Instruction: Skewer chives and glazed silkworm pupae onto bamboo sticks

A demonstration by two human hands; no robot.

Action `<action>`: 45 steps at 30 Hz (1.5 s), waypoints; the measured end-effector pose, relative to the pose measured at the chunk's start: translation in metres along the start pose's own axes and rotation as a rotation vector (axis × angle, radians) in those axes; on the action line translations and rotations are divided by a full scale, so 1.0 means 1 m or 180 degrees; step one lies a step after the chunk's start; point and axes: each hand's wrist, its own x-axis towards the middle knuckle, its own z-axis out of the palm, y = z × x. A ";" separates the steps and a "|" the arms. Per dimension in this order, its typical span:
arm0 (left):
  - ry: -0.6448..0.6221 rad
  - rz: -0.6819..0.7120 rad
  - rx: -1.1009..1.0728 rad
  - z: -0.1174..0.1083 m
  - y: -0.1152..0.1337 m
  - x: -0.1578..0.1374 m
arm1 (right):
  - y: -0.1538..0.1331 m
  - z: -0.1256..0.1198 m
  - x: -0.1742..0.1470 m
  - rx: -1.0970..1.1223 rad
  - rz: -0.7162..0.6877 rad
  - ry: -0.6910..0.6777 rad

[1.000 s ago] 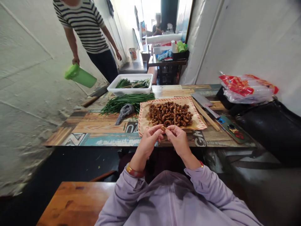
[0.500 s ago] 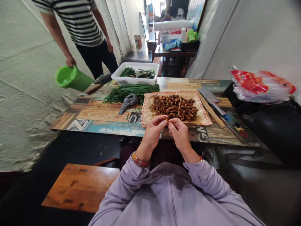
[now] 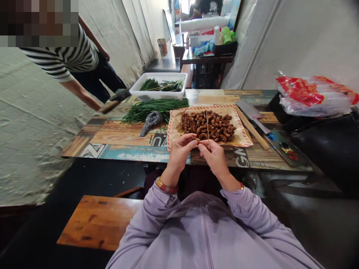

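Both hands meet over the front edge of a paper-lined tray (image 3: 174, 127). My left hand (image 3: 179, 155) is closed, its thumb and fingertips pinching a small brown curled piece of food (image 3: 195, 139). My right hand (image 3: 215, 156) is closed around a thin wooden skewer (image 3: 208, 125), which stands up from the fingers almost vertically. Its fingertips touch those of the left hand, partly hiding the piece and the skewer's lower end. Just beyond lies a heap of glossy brown curled pieces (image 3: 221, 129) on the paper.
Loose skewers (image 3: 254, 130), a cleaver (image 3: 249, 110) and a phone (image 3: 290, 151) lie to the right. Left are green chives (image 3: 157, 106), a grey cloth (image 3: 151, 122) and a white tub (image 3: 134, 91) of greens. A person in a striped shirt (image 3: 81, 52) bends beyond the table's left end.
The person in stripes has bent down to the left, and the green bucket has gone from view. The skewer in my right hand stands more upright. My hands stay together.
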 end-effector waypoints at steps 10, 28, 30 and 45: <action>-0.0054 -0.0476 -0.0236 0.000 0.010 0.019 | 0.015 -0.056 -0.018 -0.0545 -0.0243 -0.0402; 0.0088 -0.0426 -0.0352 -0.023 0.018 0.007 | 0.011 -0.037 -0.045 -0.1154 -0.0488 -0.0740; 0.0132 -0.0362 -0.0317 -0.025 0.021 0.004 | 0.009 -0.033 -0.047 -0.1219 -0.0563 -0.0649; 0.0120 0.0061 -0.0171 -0.041 0.026 -0.017 | 0.009 -0.010 -0.044 -0.1555 -0.0830 -0.0675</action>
